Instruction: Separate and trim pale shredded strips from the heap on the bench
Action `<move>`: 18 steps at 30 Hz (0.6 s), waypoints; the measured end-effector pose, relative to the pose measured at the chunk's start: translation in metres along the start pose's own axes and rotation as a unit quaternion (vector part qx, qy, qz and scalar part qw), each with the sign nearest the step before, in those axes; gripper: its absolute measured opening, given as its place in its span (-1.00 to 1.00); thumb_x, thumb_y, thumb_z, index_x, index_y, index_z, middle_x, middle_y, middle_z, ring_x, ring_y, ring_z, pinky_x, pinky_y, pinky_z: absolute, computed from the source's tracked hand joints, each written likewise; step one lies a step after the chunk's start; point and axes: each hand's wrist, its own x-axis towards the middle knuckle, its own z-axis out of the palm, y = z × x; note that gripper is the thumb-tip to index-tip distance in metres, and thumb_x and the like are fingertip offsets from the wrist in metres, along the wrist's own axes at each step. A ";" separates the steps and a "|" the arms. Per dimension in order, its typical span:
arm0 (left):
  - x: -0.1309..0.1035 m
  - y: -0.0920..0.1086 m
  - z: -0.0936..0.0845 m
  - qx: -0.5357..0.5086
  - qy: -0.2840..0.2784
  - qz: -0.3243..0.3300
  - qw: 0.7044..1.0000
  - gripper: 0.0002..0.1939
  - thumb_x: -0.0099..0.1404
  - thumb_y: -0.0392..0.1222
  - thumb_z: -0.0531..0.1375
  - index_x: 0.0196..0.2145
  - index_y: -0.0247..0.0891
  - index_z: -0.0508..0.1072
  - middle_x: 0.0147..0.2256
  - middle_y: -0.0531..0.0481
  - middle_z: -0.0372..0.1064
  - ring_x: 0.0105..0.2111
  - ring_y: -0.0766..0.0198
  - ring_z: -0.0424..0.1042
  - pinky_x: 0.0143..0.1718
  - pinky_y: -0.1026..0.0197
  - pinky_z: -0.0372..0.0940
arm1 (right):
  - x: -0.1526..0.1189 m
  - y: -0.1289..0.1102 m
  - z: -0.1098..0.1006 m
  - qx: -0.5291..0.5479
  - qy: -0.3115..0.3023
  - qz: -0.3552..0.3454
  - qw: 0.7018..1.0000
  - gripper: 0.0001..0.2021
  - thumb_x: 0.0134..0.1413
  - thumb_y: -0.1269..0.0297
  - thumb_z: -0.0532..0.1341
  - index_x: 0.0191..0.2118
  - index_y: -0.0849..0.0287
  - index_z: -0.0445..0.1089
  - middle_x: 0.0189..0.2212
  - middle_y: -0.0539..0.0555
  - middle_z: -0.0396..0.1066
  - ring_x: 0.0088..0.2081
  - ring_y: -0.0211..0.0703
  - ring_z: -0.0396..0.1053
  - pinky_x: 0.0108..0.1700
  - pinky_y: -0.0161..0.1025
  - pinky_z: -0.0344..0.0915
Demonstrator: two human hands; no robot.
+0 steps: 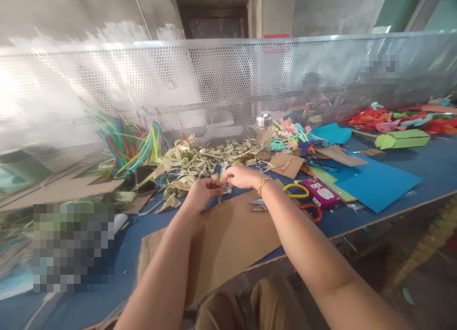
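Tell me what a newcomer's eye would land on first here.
Probably the hands, close together near the centre by the pale, dried-looking leaves. Then the bright blue sheet lying to their right, and the bundle of multicoloured strips at the back left.

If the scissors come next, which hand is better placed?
Probably the right hand: it is nearer the scissors, which its forearm partly hides. The left hand is farther off and would likely have to reach past that forearm.

Dried leaves are pale yellowish-green, the cardboard brown, the pack purple (white-printed).
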 end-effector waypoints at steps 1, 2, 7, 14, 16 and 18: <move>0.000 0.000 0.001 0.004 -0.009 0.006 1.000 -0.66 -0.25 -0.11 0.43 -0.48 -0.33 0.54 -0.52 -0.07 0.45 -0.50 0.24 0.36 -0.43 0.23 0.19 | -0.001 -0.002 0.000 0.024 -0.003 -0.018 1.000 -0.76 -0.03 0.50 0.13 -0.27 0.18 0.51 -0.38 0.02 0.53 -0.40 -0.29 0.38 -0.40 -0.41 0.16; 0.001 0.000 0.001 0.008 -0.017 0.013 1.000 -0.67 -0.23 -0.10 0.43 -0.48 -0.33 0.54 -0.52 -0.06 0.44 -0.50 0.25 0.35 -0.44 0.24 0.18 | -0.002 -0.004 0.000 0.044 -0.010 -0.033 0.998 -0.75 -0.02 0.52 0.12 -0.25 0.19 0.50 -0.39 0.02 0.53 -0.40 -0.31 0.38 -0.39 -0.42 0.18; 0.001 -0.001 0.006 -0.009 -0.016 0.027 0.999 -0.68 -0.16 -0.03 0.40 -0.54 -0.34 0.49 -0.57 0.01 0.37 -0.54 0.31 0.28 -0.46 0.26 0.16 | 0.005 -0.004 0.011 0.156 -0.016 -0.073 0.985 -0.77 0.04 0.53 0.12 -0.17 0.26 0.42 -0.41 0.03 0.50 -0.42 -0.33 0.37 -0.37 -0.42 0.25; -0.002 -0.001 0.005 -0.172 -0.033 -0.057 0.983 -0.62 -0.24 -0.03 0.47 -0.54 -0.32 0.47 -0.50 -0.03 0.40 -0.45 0.32 0.36 -0.33 0.27 0.28 | 0.013 0.013 0.011 0.085 0.248 -0.009 0.965 -0.75 0.00 0.46 0.24 -0.14 0.16 0.41 -0.16 0.08 0.48 -0.12 -0.21 0.39 -0.06 -0.27 0.26; -0.003 0.000 0.004 -0.197 -0.036 -0.070 0.977 -0.62 -0.25 -0.06 0.48 -0.54 -0.32 0.45 -0.50 -0.01 0.39 -0.45 0.35 0.35 -0.35 0.30 0.28 | 0.008 0.010 0.007 0.017 0.258 0.010 0.966 -0.81 -0.04 0.40 0.28 -0.23 0.11 0.46 -0.19 0.03 0.50 -0.11 -0.17 0.39 -0.04 -0.24 0.24; -0.003 0.001 0.003 -0.210 -0.039 -0.075 0.974 -0.62 -0.24 -0.09 0.48 -0.53 -0.32 0.43 -0.50 0.00 0.38 -0.46 0.36 0.34 -0.37 0.31 0.28 | 0.002 0.004 0.002 -0.007 0.212 0.014 0.977 -0.90 -0.04 0.34 0.28 -0.32 0.10 0.49 -0.30 0.00 0.53 -0.19 -0.18 0.42 -0.11 -0.27 0.24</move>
